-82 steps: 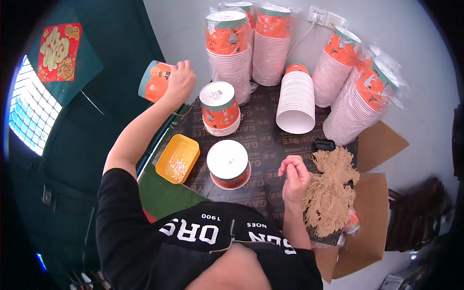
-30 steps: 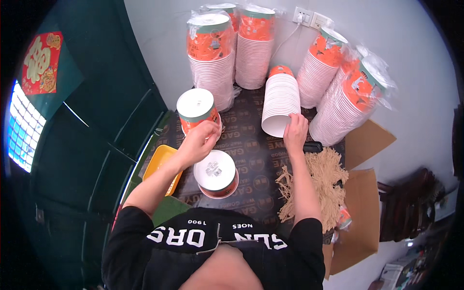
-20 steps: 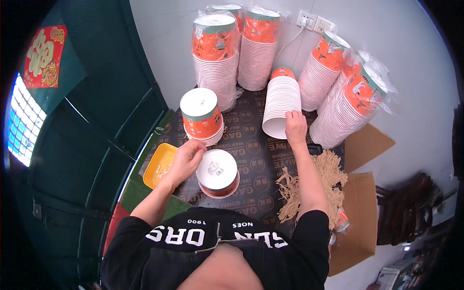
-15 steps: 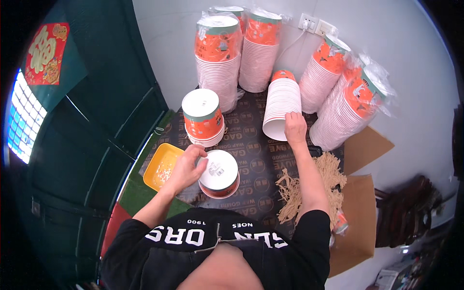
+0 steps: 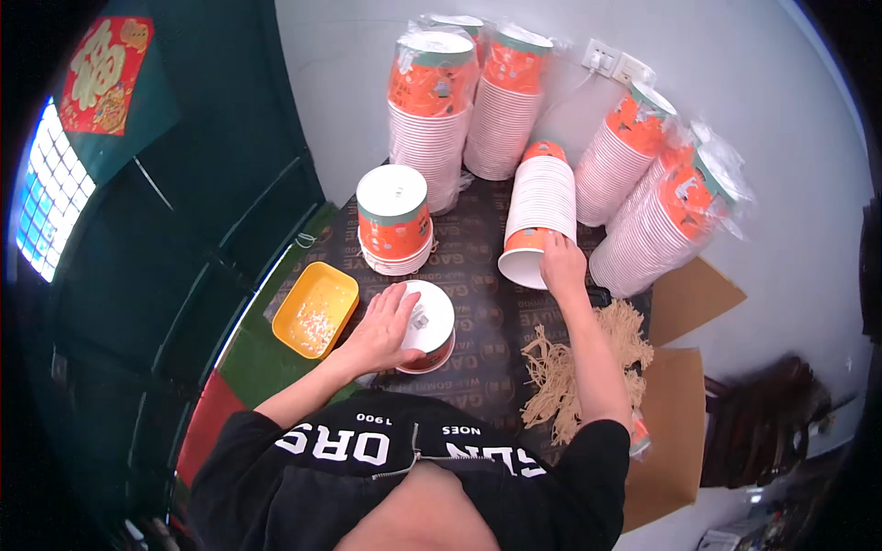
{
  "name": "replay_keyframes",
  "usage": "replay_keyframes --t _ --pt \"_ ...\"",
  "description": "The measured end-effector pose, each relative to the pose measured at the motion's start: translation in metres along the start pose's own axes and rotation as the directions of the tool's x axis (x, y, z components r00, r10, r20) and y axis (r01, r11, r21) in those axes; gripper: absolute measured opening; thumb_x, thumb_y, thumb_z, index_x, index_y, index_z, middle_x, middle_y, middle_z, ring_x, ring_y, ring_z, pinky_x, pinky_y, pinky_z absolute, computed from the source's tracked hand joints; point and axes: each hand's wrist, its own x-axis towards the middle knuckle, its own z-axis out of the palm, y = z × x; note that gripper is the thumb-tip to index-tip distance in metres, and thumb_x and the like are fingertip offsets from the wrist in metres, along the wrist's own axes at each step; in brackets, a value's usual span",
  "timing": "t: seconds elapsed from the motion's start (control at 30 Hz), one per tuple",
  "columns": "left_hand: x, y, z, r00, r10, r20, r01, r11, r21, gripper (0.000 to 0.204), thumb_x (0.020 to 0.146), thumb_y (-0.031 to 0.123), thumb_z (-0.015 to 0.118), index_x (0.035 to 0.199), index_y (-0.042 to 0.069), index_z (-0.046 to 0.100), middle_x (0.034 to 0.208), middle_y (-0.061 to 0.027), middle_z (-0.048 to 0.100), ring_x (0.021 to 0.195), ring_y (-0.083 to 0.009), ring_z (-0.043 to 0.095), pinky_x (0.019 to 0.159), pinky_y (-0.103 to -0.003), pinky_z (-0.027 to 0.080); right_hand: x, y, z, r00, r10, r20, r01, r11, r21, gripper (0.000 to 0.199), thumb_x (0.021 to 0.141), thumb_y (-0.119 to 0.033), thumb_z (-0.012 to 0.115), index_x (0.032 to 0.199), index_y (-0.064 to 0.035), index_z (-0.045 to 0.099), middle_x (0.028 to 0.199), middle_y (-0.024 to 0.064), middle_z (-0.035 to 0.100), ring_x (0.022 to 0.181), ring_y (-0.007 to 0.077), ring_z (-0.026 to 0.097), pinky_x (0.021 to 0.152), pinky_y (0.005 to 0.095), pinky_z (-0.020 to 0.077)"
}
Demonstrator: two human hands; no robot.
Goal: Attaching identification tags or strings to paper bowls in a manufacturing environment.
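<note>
A stack of nested paper buckets (image 5: 540,197) lies on its side, its open mouth toward me. My right hand (image 5: 563,266) pinches the rim of the nearest bucket (image 5: 525,264), which is partly drawn out, showing its orange band. My left hand (image 5: 381,329) lies with fingers stretched out against the left side of an upside-down paper bucket (image 5: 436,312) with a white base. Behind that bucket stands a short upside-down stack of orange and green buckets (image 5: 395,220).
Tall plastic-wrapped bucket stacks (image 5: 427,129) line the wall, with more at the right (image 5: 666,207). A yellow tray (image 5: 344,286) holding small white bits sits left. Beige cords (image 5: 551,376) lie under my right forearm, beside an open cardboard box (image 5: 675,432).
My right hand has pulled the end bucket toward me, partly out of the lying stack. My left hand has moved right and slightly down, onto the near upside-down bucket.
</note>
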Motion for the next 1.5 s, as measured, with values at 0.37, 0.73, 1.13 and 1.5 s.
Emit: replay_keyframes --t 0.37,0.73,1.13,1.5 --pt "0.017 -0.007 0.020 0.996 0.044 -0.073 -0.050 0.995 -0.090 0.098 0.069 0.028 0.086 0.145 0.002 0.032 0.147 -0.0325 0.031 0.133 -0.0493 0.038 0.112 -0.053 0.034 -0.016 -0.012 -0.055 0.868 0.365 0.338 -0.441 0.878 0.184 0.018 0.083 -0.015 0.060 0.093 -0.0026 0.052 0.076 0.0228 0.064 0.073 0.0427 0.065 0.063 0.0527 0.0491" --pt "0.021 -0.007 0.022 0.950 0.081 -0.302 -0.153 0.963 -0.221 0.060 0.084 0.026 0.074 0.130 -0.001 0.048 0.144 -0.0320 0.039 0.132 -0.0469 0.042 0.111 -0.049 0.036 -0.047 0.035 -0.064 0.803 0.533 0.266 -0.546 0.480 0.687 0.020 0.087 -0.004 0.058 0.104 0.0050 0.058 0.087 0.0069 0.061 0.076 0.0143 0.056 0.070 0.0307 0.0490" --pt "0.015 0.005 0.006 0.918 0.007 -0.397 -0.156 0.927 -0.343 0.038 0.087 0.014 0.066 0.120 -0.002 0.057 0.132 -0.0217 0.049 0.125 -0.0385 0.051 0.104 -0.043 0.044 0.006 -0.049 -0.116 0.802 0.346 0.486 -0.465 -0.149 0.873 0.047 0.085 0.002 0.047 0.132 0.0081 0.048 0.107 0.0179 0.066 0.089 0.0207 0.067 0.078 0.0309 0.0543" --pt "0.012 0.005 -0.034 0.811 -0.015 -0.584 -0.215 0.922 -0.322 0.028 0.083 0.000 0.064 0.110 0.001 0.062 0.116 -0.0182 0.062 0.113 -0.0349 0.060 0.096 -0.041 0.050 0.001 -0.050 -0.110 0.767 0.381 0.516 -0.468 -0.216 0.857 0.050 0.082 0.003 0.049 0.132 0.0087 0.053 0.119 0.0166 0.063 0.100 0.0218 0.065 0.089 0.0325 0.0520"
